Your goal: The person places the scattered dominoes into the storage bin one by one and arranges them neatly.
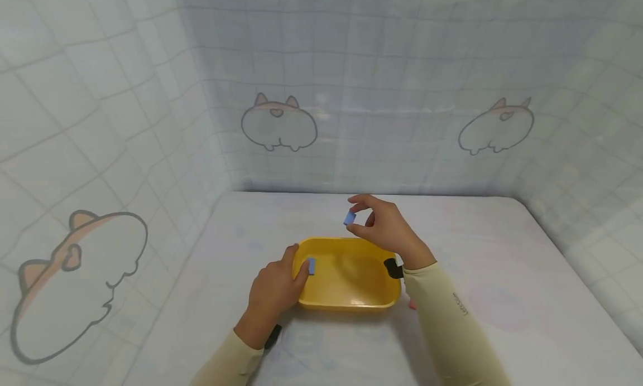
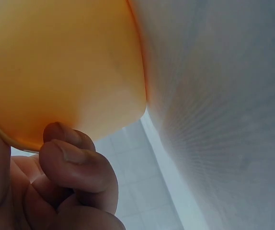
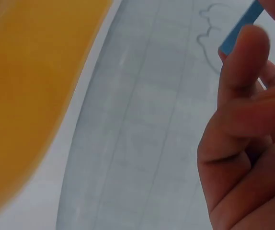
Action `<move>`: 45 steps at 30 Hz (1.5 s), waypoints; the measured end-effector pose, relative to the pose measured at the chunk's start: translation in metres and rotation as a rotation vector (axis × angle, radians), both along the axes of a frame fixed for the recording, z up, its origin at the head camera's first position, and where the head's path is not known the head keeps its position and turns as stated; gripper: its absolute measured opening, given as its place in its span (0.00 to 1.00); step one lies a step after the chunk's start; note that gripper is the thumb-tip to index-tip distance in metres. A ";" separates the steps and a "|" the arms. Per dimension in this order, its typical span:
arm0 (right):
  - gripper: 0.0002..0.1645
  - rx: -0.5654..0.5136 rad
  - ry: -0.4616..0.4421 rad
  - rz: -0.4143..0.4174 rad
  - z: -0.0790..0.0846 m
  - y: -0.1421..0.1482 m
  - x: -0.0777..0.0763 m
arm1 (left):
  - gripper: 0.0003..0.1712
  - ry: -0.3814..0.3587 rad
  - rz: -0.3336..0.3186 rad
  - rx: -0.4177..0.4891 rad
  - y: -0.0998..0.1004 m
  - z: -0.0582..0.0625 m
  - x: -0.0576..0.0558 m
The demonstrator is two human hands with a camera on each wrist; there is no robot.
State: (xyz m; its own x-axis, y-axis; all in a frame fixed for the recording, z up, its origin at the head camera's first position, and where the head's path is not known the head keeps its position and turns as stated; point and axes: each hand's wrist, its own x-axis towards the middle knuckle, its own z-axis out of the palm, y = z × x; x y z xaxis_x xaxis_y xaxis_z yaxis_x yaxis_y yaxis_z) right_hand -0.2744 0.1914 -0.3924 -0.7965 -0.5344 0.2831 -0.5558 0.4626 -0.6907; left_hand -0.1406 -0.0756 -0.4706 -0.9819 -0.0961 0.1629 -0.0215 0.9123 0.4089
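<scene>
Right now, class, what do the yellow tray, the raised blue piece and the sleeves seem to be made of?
Yellow tray: probably smooth, glossy plastic; bright highlights show along its rim.
Raised blue piece: perhaps matte foam or plastic; plain blue faces, too small to settle.
Sleeves: likely matte stretch fabric, close-fitting.

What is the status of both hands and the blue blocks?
Right hand: pinching blue block, raised near far side of yellow tray. Left hand: gripping tray's left side. Second blue block: inside tray, beside left hand. No obstruction seen.
</scene>
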 end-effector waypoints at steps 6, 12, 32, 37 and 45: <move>0.33 0.003 -0.032 0.072 -0.001 -0.028 0.002 | 0.34 0.014 0.002 -0.020 -0.001 0.001 -0.001; 0.33 0.053 -0.054 0.142 -0.009 -0.048 0.011 | 0.35 0.020 -0.016 -0.015 0.000 0.001 -0.001; 0.41 0.199 0.015 0.225 -0.032 -0.062 0.014 | 0.32 0.120 -0.059 -0.049 -0.004 -0.005 0.000; 0.36 0.273 0.036 0.250 -0.035 -0.063 0.015 | 0.32 0.131 -0.060 -0.056 -0.003 -0.005 -0.001; 0.32 0.395 0.073 0.276 -0.042 -0.069 0.019 | 0.33 0.108 -0.046 -0.050 -0.003 -0.005 -0.001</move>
State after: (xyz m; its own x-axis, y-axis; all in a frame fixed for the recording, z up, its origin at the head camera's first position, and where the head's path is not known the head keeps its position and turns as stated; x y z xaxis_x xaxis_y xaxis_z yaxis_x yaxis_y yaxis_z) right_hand -0.2551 0.1221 -0.4339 -0.5956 -0.8005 0.0659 -0.7353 0.5103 -0.4461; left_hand -0.1415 -0.0784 -0.4756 -0.9617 -0.0402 0.2711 0.0627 0.9306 0.3606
